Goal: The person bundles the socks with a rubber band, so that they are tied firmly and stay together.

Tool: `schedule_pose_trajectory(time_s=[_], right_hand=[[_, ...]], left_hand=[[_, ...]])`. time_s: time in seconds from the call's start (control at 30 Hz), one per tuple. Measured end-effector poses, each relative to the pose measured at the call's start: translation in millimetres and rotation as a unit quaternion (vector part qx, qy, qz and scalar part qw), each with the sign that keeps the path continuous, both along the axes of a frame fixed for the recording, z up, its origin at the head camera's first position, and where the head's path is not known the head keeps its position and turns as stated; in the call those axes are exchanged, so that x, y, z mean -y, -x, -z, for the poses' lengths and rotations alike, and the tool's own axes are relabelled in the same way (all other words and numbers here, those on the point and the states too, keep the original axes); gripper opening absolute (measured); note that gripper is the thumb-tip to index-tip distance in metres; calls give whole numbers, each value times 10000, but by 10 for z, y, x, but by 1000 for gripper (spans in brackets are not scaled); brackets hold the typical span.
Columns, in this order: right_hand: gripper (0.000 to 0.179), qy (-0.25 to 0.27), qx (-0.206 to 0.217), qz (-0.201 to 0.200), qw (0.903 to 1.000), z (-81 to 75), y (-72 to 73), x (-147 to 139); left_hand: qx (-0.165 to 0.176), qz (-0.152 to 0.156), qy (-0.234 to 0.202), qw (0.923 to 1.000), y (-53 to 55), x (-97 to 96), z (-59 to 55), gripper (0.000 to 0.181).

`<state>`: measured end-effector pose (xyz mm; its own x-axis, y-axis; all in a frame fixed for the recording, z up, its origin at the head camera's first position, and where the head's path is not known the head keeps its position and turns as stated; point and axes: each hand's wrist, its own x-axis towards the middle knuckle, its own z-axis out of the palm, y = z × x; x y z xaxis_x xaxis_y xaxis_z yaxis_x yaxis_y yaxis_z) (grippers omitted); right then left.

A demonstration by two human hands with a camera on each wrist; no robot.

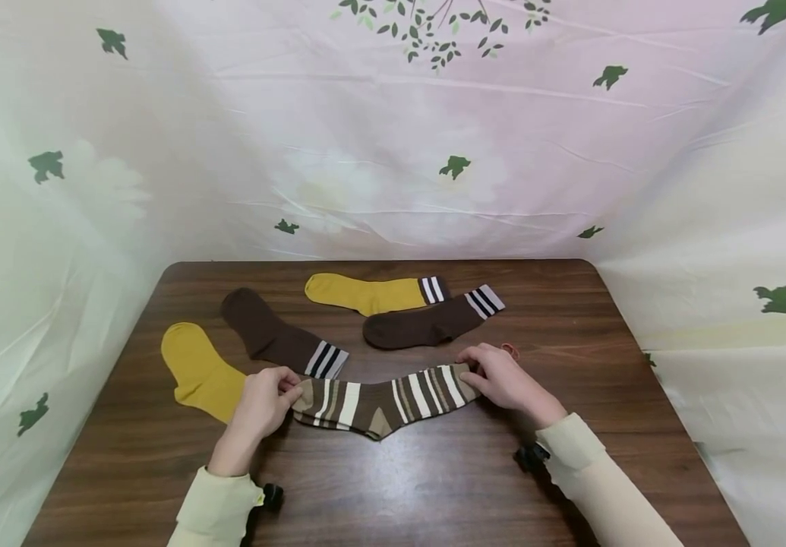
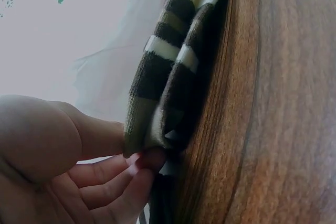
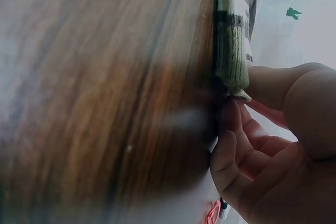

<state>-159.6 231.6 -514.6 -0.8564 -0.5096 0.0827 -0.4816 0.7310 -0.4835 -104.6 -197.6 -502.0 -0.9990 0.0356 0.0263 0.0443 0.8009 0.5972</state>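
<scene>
A pair of brown socks with white and khaki stripes, one layered on the other, lies stretched sideways between the two hands in the head view. My left hand pinches the khaki left end. The left wrist view shows both layers of the striped socks at the thumb and fingertips. At the other end my right hand pinches the ribbed khaki cuff between thumb and fingers. The khaki heel patch points toward the near edge. Just behind the left hand lies a yellow sock, partly hidden by it.
A dark brown sock with a striped cuff lies behind the striped pair. Farther back, another brown sock overlaps the edge of a yellow sock. A red loop shows beside the right hand. Patterned cloth surrounds the wooden table.
</scene>
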Motion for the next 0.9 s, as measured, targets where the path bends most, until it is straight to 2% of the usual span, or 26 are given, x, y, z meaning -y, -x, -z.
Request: schedule_pose_trajectory(time_s=[0.33,0.5,0.73,0.9], right_hand=[[22,-82,-124,-74,9999,-5,52,67],[21,-204,-276,-43,9994,-31,43,68],[29,-50,-1052,143,9943,-228,-13,223],[31,468,-1414,25,9888,-342,-115,458]], left_hand=[[109,-81,2,9999,-10,42,11,6],[111,80,-54,9999,-10,65,-21,5],[10,248,-404,9989,-13,204,-135,6],[-148,204,-403,9989,-5,375,-218,8]])
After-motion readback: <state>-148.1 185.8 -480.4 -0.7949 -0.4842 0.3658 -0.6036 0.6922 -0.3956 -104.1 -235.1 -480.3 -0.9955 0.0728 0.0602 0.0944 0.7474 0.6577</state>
